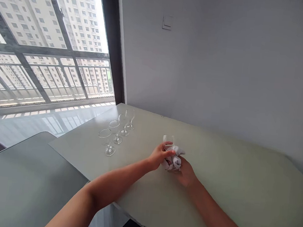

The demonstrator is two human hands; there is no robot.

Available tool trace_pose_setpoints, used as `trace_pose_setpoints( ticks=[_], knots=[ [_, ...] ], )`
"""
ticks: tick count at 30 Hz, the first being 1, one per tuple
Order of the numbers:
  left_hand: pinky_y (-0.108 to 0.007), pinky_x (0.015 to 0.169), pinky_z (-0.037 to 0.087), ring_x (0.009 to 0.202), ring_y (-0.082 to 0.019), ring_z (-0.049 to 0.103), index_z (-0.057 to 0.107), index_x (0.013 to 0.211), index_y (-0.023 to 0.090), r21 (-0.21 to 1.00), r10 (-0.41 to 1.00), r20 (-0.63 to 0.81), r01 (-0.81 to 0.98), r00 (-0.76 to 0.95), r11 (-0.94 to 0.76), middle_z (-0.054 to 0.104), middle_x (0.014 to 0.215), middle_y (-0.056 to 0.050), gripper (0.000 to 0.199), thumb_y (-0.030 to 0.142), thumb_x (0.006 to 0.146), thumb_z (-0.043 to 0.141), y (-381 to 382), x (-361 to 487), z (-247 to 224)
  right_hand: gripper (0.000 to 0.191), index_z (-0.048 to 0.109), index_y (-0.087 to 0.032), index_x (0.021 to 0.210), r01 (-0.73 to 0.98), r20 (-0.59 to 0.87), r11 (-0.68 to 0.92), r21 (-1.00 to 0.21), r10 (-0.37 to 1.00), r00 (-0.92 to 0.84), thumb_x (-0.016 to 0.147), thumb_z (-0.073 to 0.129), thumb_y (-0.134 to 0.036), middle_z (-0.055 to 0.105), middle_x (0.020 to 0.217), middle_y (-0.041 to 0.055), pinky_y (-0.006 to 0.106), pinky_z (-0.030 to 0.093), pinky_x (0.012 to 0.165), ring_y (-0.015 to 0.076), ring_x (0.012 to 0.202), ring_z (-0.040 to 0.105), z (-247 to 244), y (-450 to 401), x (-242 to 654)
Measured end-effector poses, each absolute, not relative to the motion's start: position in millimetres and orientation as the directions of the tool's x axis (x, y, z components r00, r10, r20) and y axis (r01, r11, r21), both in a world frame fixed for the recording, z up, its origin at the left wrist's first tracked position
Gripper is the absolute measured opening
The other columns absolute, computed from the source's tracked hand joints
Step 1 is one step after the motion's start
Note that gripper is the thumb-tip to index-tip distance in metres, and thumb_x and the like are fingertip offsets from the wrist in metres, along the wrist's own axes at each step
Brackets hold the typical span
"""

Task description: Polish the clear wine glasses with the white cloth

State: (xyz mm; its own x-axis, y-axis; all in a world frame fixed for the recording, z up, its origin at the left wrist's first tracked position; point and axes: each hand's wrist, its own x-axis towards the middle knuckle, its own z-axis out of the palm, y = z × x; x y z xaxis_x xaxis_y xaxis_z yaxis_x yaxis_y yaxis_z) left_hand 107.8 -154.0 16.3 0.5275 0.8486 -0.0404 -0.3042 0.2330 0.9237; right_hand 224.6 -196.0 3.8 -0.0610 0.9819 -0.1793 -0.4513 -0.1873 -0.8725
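Above the middle of the pale table [136, 183], a clear glass [168, 140] is held between both hands, its rim toward the wall. My left hand [160, 154] is closed round the side of the glass, thumb over a white cloth [175, 161]. The crumpled cloth is wrapped about the lower part of the glass. On the right, my right hand [186, 172] is closed on the cloth, and most of its fingers are hidden behind it. Part of the glass's base shows faintly below the cloth.
Several clear stemmed glasses stand upright in a row on the table's left part, the nearest glass [109, 150] closest to the left edge. A lower grey surface [35, 181] adjoins at the left. Behind are a grey wall [212, 69] and a large window [53, 50].
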Motion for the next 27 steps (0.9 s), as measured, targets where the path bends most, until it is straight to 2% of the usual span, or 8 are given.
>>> trace_pose_setpoints(
  ticks=[4,12,14,16,19,21,24,27],
  knots=[
    [-0.019,0.055,0.041,0.072,-0.011,0.055,0.051,0.109,0.018,0.954,0.888,-0.015,-0.258,0.460,0.150,0.057,0.099,-0.007,0.057,0.036,0.060,0.073,-153,107,21,0.023,0.056,-0.017,0.068,-0.505,-0.222,-0.222,-0.834,0.973,-0.061,0.060,0.066,-0.036,0.053,0.056,-0.0009,0.019,0.025,0.037,0.0093,0.046,0.043,4,-193,222],
    [-0.019,0.053,0.037,0.058,-0.005,0.048,0.046,0.105,0.018,0.927,0.948,0.011,-0.359,0.317,0.109,0.063,0.090,-0.007,0.049,0.034,0.065,0.070,-144,102,32,0.023,0.050,-0.019,0.061,-0.503,-0.212,-0.062,-0.862,0.945,0.247,0.069,0.058,-0.039,0.053,0.060,-0.0008,0.025,0.041,0.050,0.0112,0.054,0.049,10,-171,267],
    [-0.018,0.052,0.037,0.051,-0.003,0.043,0.048,0.098,0.018,0.888,0.955,-0.069,-0.419,0.288,0.190,0.063,0.082,-0.004,0.042,0.036,0.067,0.069,-137,98,33,0.025,0.052,-0.020,0.064,-0.331,-0.075,0.016,-0.944,0.962,0.262,0.073,0.054,-0.043,0.052,0.061,-0.0004,0.026,0.042,0.051,0.0117,0.054,0.047,22,-178,277],
    [-0.018,0.052,0.039,0.049,-0.003,0.043,0.050,0.086,0.016,0.828,0.940,-0.161,-0.476,0.302,0.295,0.060,0.074,-0.002,0.034,0.037,0.067,0.068,-132,95,32,0.023,0.059,-0.020,0.074,0.027,0.180,0.178,-0.984,0.976,0.120,0.074,0.056,-0.043,0.054,0.068,0.0017,0.029,0.044,0.056,0.0141,0.060,0.049,35,-190,274],
    [-0.020,0.050,0.041,0.050,-0.007,0.048,0.051,0.073,0.014,0.762,0.875,-0.258,-0.470,0.410,0.445,0.054,0.063,0.000,0.031,0.039,0.066,0.068,-135,96,30,0.022,0.063,-0.025,0.093,0.505,0.461,0.507,-0.698,0.858,-0.226,0.076,0.059,-0.038,0.056,0.094,0.0067,0.036,0.043,0.073,0.0208,0.085,0.049,44,-208,254],
    [-0.022,0.048,0.042,0.050,-0.009,0.050,0.051,0.071,0.013,0.739,0.816,-0.281,-0.428,0.506,0.520,0.051,0.060,0.000,0.032,0.041,0.068,0.066,-142,98,30,0.020,0.063,-0.027,0.097,0.605,0.529,0.595,-0.529,0.789,-0.313,0.081,0.053,-0.035,0.053,0.099,0.0074,0.037,0.042,0.077,0.0213,0.090,0.047,44,-214,241],
    [-0.020,0.047,0.041,0.050,-0.008,0.049,0.050,0.070,0.013,0.701,0.779,-0.225,-0.459,0.585,0.547,0.050,0.059,0.001,0.030,0.040,0.070,0.064,-150,102,35,0.018,0.062,-0.026,0.092,0.466,0.549,0.548,-0.695,0.823,-0.148,0.083,0.049,-0.035,0.052,0.087,0.0042,0.030,0.043,0.069,0.0166,0.079,0.049,34,-213,228],
    [-0.015,0.048,0.040,0.052,-0.004,0.048,0.049,0.079,0.015,0.682,0.863,-0.084,-0.603,0.497,0.414,0.053,0.067,0.002,0.026,0.034,0.070,0.065,-153,103,42,0.022,0.059,-0.022,0.086,0.033,0.345,0.344,-0.938,0.923,0.171,0.080,0.051,-0.043,0.052,0.076,0.0011,0.026,0.040,0.058,0.0130,0.065,0.047,20,-208,218]
  ],
)
